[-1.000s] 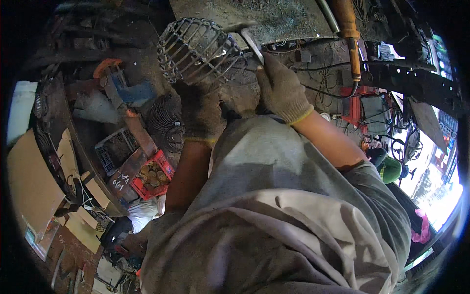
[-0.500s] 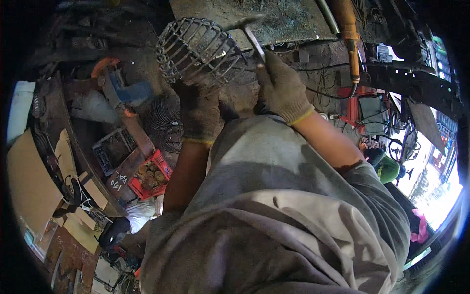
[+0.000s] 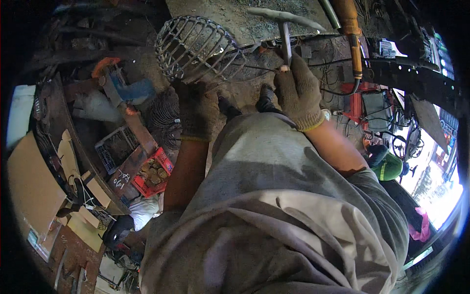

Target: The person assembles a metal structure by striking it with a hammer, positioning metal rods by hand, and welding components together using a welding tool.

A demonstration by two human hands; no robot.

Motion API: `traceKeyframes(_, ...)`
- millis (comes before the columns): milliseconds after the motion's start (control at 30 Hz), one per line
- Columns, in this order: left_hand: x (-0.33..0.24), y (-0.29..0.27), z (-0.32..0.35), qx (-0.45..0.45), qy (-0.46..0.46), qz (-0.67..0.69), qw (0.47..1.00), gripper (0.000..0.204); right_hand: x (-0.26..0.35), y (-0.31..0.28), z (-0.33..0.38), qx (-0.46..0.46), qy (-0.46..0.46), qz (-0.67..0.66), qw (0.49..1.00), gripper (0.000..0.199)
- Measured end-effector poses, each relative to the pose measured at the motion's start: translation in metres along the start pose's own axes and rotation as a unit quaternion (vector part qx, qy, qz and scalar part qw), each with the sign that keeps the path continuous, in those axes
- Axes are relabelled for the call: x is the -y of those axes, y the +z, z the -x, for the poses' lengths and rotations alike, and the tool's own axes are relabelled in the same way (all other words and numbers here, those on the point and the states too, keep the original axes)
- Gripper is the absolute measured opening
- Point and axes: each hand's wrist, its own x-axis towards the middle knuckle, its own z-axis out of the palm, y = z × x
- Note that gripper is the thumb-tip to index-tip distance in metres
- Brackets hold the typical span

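Note:
A round wire cage (image 3: 196, 49) of bent metal rods stands upright on the dirty work surface (image 3: 230, 14). My left hand (image 3: 198, 110), in a dark worn glove, grips the cage at its lower edge. My right hand (image 3: 298, 93), in a grey knit glove, is closed on the handle of a chipping hammer (image 3: 284, 24). The hammer is raised, its head up above and right of the cage. My grey shirt fills the lower middle of the view.
A welding torch with an orange handle (image 3: 352, 34) lies to the right, beside a red machine (image 3: 369, 105). A red crate of small parts (image 3: 154, 171), a blue tool (image 3: 125, 90), wire coils and cardboard sheets (image 3: 32, 191) sit at the left. A person in green (image 3: 387, 164) is at the right.
My right hand has lifted the hammer upward, away from the cage. My left hand keeps holding the cage, which has barely moved.

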Motion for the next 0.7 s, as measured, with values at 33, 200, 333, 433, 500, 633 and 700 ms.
traceKeyframes(33,0.002,0.003,0.000,-0.005,0.016,-0.027,1.000,0.040,0.003,0.000,0.001,0.006,-0.018,0.014,1.000,0.033)
traceKeyframes(200,0.006,0.010,0.001,-0.020,0.111,-0.421,0.900,0.041,-0.018,0.016,-0.010,0.084,-0.055,0.101,0.990,0.038)
traceKeyframes(333,0.003,0.013,0.005,-0.063,0.055,-0.231,0.969,0.046,-0.005,0.012,-0.004,0.034,-0.068,0.078,0.994,0.035)
traceKeyframes(433,0.002,0.018,0.004,-0.068,0.049,-0.210,0.974,0.050,-0.012,0.019,-0.010,0.002,-0.099,0.112,0.989,0.033)
traceKeyframes(500,0.002,0.019,0.003,-0.071,0.050,-0.201,0.976,0.053,-0.014,0.019,-0.017,0.013,-0.085,0.123,0.989,0.031)
traceKeyframes(633,0.003,0.019,0.000,-0.085,0.053,-0.197,0.975,0.059,-0.010,0.012,-0.017,0.007,-0.089,0.119,0.989,0.027)
traceKeyframes(700,0.006,0.023,0.004,-0.098,0.057,-0.196,0.974,0.061,-0.035,0.021,-0.020,0.022,-0.129,0.200,0.971,0.026)
